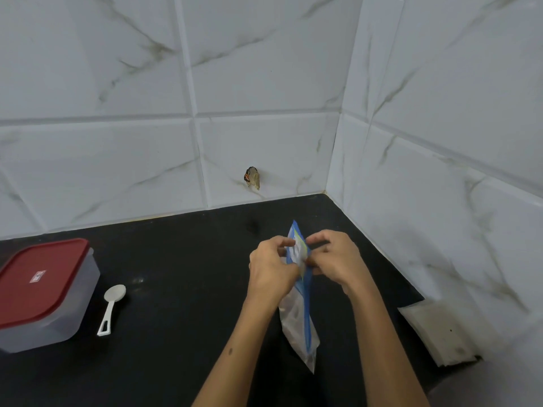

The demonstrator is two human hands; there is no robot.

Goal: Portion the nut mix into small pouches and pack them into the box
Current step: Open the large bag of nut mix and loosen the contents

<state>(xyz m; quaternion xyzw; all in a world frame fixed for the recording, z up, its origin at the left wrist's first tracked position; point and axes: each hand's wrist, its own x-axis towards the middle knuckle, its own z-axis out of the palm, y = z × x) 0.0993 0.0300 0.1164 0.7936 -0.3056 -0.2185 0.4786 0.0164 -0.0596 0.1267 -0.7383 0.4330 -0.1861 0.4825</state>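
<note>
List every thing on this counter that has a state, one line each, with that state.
Box: shut, red lid on.
Spoon: lying flat beside the box, untouched.
Blue-edged pouch: held above the counter, top pinched by both hands.
Left hand: fingers pinching the pouch top.
Right hand: fingers pinching the pouch top.
</note>
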